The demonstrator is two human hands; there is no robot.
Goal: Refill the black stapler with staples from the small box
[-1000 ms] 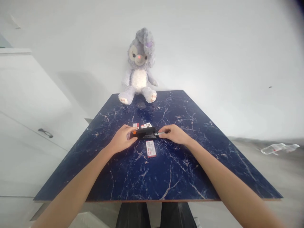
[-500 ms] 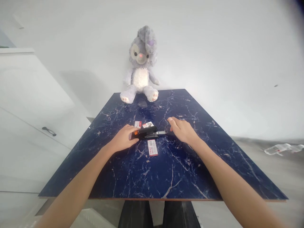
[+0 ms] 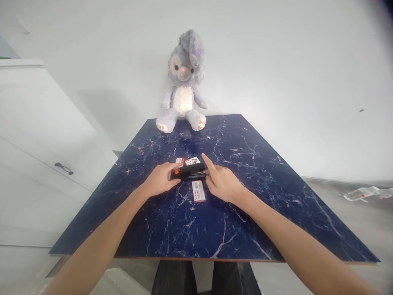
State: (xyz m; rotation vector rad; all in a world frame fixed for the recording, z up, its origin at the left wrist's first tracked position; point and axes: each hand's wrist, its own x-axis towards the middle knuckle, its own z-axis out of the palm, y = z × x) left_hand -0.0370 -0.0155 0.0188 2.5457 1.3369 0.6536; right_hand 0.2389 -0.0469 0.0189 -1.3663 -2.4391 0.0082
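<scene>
A black stapler (image 3: pixel 193 170) with an orange patch lies on its side or low on the dark blue marbled table. My left hand (image 3: pixel 160 179) is closed round its rear end, thumb on the near side and fingers on the far side. At the other end, my right hand (image 3: pixel 223 182) touches the stapler's front with its index finger stretched forward; the fingers are apart and do not wrap the stapler. A small white and red box (image 3: pixel 199 191) rests just in front of the stapler. Behind it are another small printed box (image 3: pixel 193 160) and a red-white one (image 3: pixel 180 160), partly covered.
A grey plush rabbit (image 3: pixel 183 100) sits at the table's (image 3: pixel 172 229) far edge against the white wall. White drawers with a dark handle (image 3: pixel 63 168) stand to the left. Clear plastic packaging (image 3: pixel 365 193) lies on the floor at the right.
My right hand has moved left to the stapler's front end, its index finger now extended. The metal tray that stuck out of the stapler has slid in. My left hand keeps its hold.
</scene>
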